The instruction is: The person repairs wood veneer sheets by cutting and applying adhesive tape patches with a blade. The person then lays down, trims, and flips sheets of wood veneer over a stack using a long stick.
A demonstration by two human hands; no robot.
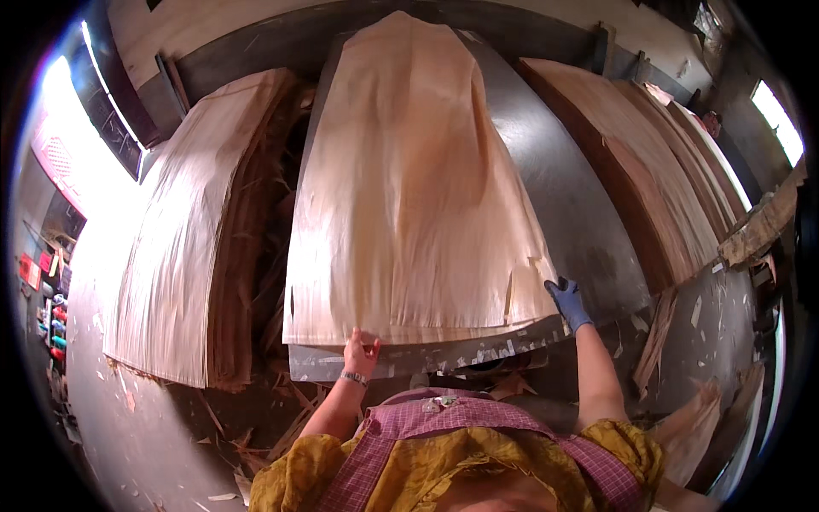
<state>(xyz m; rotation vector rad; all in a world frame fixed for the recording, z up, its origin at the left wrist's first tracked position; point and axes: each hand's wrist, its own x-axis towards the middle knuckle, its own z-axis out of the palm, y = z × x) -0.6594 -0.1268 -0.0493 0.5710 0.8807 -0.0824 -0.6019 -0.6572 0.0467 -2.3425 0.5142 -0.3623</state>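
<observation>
A large, pale wood veneer sheet [409, 196] lies lengthwise over a grey metal-topped table [559, 162], its surface rippled and its near right corner split. More veneer edges show just beneath it along the near side. My left hand [360, 355], bare with a band at the wrist, is closed at the sheet's near edge, left of the middle; part of its grip is hidden. In a blue glove, my right hand [566, 303] grips the sheet's right edge by the near corner, beside the torn strip [521, 290].
To the left stands a tall stack of veneer [183, 230], with ragged scraps along its side. Another stack [623, 154] is on the right, near a rough timber piece [762, 224]. Veneer offcuts [655, 341] litter the floor. A bright opening is at far left.
</observation>
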